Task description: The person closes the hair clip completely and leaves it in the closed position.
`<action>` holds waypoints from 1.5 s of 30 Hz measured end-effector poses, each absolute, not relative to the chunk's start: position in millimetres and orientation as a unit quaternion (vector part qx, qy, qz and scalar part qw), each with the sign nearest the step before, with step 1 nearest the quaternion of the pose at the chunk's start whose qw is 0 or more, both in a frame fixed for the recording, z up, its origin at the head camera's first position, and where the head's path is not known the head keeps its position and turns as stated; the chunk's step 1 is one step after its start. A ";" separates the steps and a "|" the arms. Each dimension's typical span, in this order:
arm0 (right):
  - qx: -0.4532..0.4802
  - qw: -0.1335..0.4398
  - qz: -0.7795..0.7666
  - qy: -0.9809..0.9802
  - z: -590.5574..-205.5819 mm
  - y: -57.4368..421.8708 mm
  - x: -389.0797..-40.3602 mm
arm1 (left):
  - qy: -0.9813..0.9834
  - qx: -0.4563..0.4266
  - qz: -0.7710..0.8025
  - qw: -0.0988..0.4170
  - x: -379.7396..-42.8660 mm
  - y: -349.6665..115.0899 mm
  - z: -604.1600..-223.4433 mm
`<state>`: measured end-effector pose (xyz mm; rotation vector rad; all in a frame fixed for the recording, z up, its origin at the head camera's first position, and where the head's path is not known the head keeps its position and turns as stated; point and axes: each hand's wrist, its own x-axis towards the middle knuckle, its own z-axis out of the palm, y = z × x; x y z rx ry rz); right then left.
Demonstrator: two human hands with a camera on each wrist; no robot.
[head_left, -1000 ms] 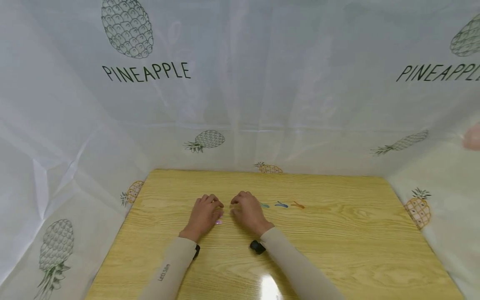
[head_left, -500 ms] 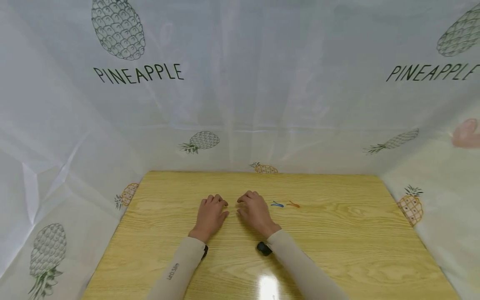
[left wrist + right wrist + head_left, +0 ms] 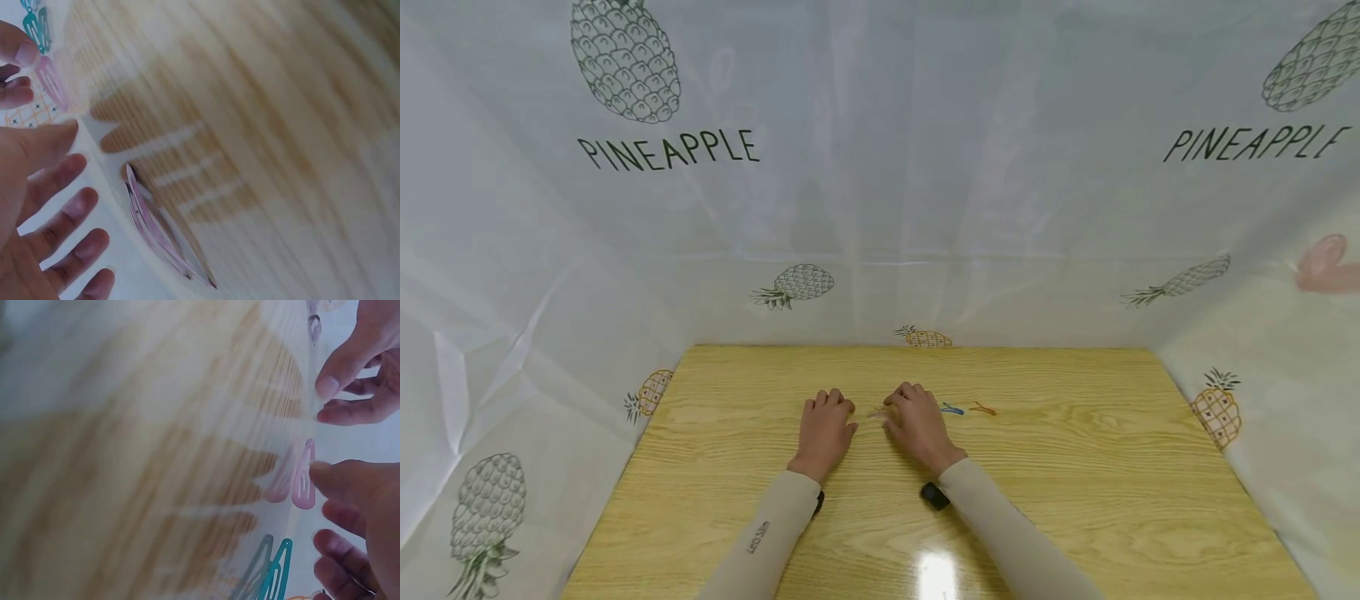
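Observation:
My left hand [image 3: 827, 429] is left of middle on the table, its fingers spread and loosely bent. A purple snap hair clip [image 3: 162, 234] lies just off its fingertips in the left wrist view. My right hand [image 3: 916, 425] hovers low to its right, fingers relaxed. Its thumb tip touches the edge of a pink snap hair clip [image 3: 304, 478], with the other fingertips apart from it. From the head view that pink clip [image 3: 877, 412] shows between the two hands. A teal snap hair clip [image 3: 280, 572] sits beside my right fingers, hidden behind the hand in the head view.
Right of my right hand lie a blue hair clip [image 3: 952, 408] and an orange hair clip [image 3: 983, 408]. The glossy wood-grain table [image 3: 1075, 475] reflects hands and clips. A pineapple-printed sheet [image 3: 880, 183] hangs around its back and sides.
My right hand has drawn slightly rightward from the left one, and the pink clip now shows between them. The teal and purple clips have passed behind the hands. The head view has shifted a little.

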<state>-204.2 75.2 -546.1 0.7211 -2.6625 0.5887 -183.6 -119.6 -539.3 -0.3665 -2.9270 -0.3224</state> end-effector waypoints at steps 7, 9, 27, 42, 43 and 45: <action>0.230 0.133 0.177 -0.948 -543.8 73.4 -206.8 | -0.985 -0.123 -0.097 0.078 -186.2 -112.2 -538.4; 0.222 0.126 0.169 -0.952 -543.1 72.3 -207.7 | -0.985 -0.124 -0.097 0.073 -186.9 -109.4 -537.0; 0.218 0.116 0.149 -0.958 -544.4 72.0 -208.6 | -0.981 -0.145 -0.085 0.101 -188.9 -85.1 -531.6; 0.241 0.131 0.155 -0.949 -530.4 73.5 -188.1 | -0.973 -0.140 -0.088 0.160 -169.5 -96.2 -534.6; 0.245 0.134 0.155 -0.948 -529.4 73.9 -187.1 | -0.973 -0.140 -0.090 0.161 -168.8 -96.8 -534.2; 0.252 0.139 0.155 -0.945 -527.9 74.9 -185.1 | -0.972 -0.142 -0.092 0.161 -167.4 -97.9 -533.5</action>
